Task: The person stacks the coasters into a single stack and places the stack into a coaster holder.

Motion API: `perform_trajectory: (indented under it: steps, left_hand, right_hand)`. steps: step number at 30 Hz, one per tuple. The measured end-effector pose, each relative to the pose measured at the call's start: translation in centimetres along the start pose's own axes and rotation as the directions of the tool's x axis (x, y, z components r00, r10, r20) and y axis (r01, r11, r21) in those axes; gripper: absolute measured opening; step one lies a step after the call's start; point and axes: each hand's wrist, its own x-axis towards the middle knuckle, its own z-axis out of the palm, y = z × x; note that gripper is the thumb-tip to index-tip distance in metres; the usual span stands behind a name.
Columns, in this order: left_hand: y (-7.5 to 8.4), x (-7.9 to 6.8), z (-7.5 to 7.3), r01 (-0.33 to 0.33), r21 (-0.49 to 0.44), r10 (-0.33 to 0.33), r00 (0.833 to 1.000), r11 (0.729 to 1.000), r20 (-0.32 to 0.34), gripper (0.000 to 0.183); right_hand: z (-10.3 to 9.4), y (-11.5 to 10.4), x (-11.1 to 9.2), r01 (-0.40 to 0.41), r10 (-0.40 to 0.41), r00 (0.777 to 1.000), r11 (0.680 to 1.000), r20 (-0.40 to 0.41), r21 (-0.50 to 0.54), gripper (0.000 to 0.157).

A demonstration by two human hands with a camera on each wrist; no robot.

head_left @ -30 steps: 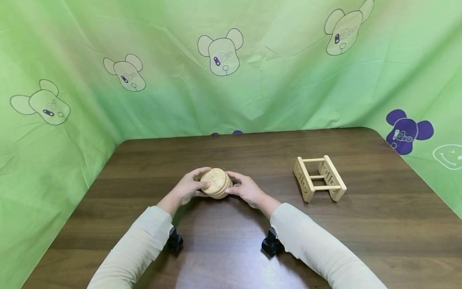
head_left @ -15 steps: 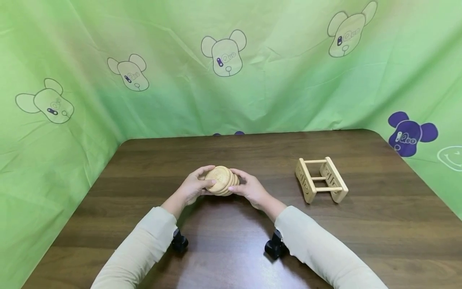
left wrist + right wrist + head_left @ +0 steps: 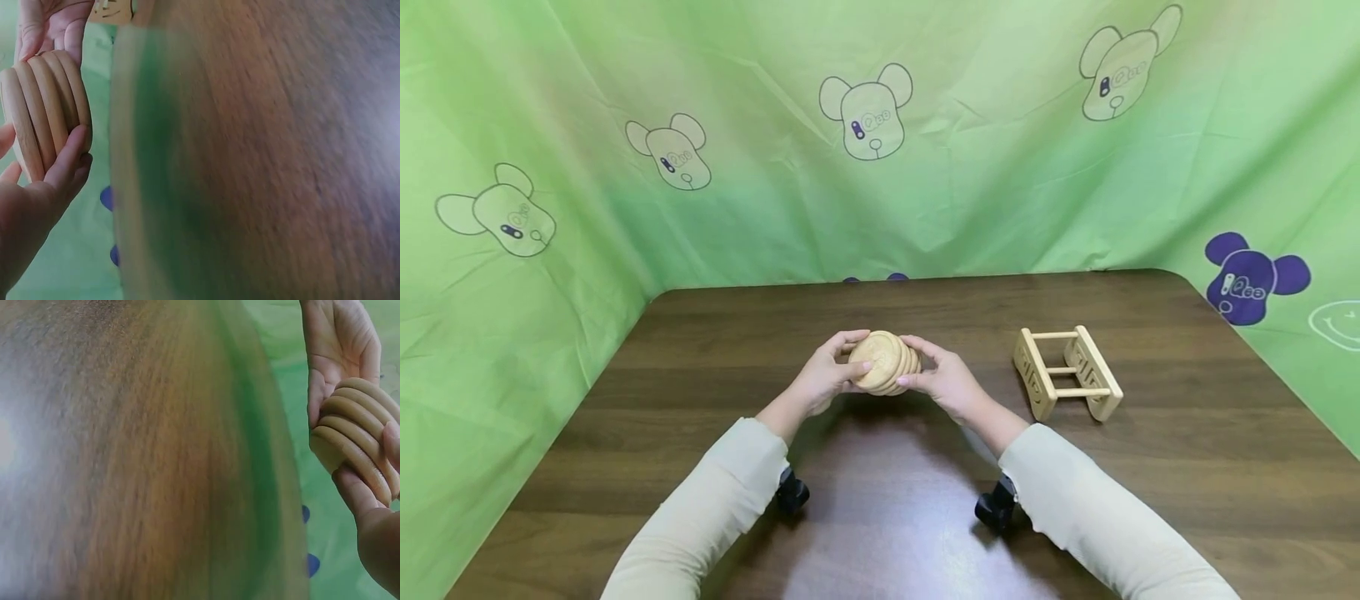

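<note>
Between both hands is a stack of round wooden coasters (image 3: 880,360), several pale discs lying face to face and tilted on edge. My left hand (image 3: 824,375) grips the stack from the left, thumb across the front disc's face. From the right, my right hand (image 3: 950,382) holds the other end, thumb at the near rim and fingers over the far rim. The left wrist view shows the rounded edges of the coasters (image 3: 45,112) side by side, slightly fanned. In the right wrist view the coasters (image 3: 356,431) sit between the two hands, above the table.
A pale wooden rack (image 3: 1066,373) with slotted side panels and dowel rods stands to the right on the dark brown wooden table (image 3: 700,333). Green cloth (image 3: 940,200) with bear-head prints hangs behind and at both sides.
Both hands have carried the stack of coasters rightward and a little away from me. The stack has turned somewhat more on edge. The wooden rack stays in place.
</note>
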Motion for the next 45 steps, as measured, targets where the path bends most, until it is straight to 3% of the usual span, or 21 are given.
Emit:
perform_trajectory:
  steps: [4,12,25,45]
  left_hand:
    - [0.3,0.3,0.8,-0.024,-0.001,0.024,1.000,1.000,0.008,0.050]
    - [0.7,0.8,2.5,-0.083,0.003,0.083,0.996,0.997,0.021,0.049]
    - [1.7,1.9,5.7,-0.093,-0.040,0.094,0.996,0.995,0.012,0.039]
    - [2.2,4.0,10.3,-0.188,0.043,0.182,0.976,0.981,0.118,0.037]
  right_hand:
    - [-0.8,-0.5,-0.2,0.010,-0.010,1.000,1.000,-0.008,-0.029,0.062]
    - [-2.8,-1.5,-0.7,0.075,-0.079,0.997,0.980,-0.013,-0.185,0.059]
    - [-5.5,-3.4,-1.9,0.063,-0.071,0.997,0.986,-0.042,-0.153,0.062]
    - [-10.1,-4.1,-4.3,0.110,-0.131,0.986,0.977,-0.106,-0.185,0.061]
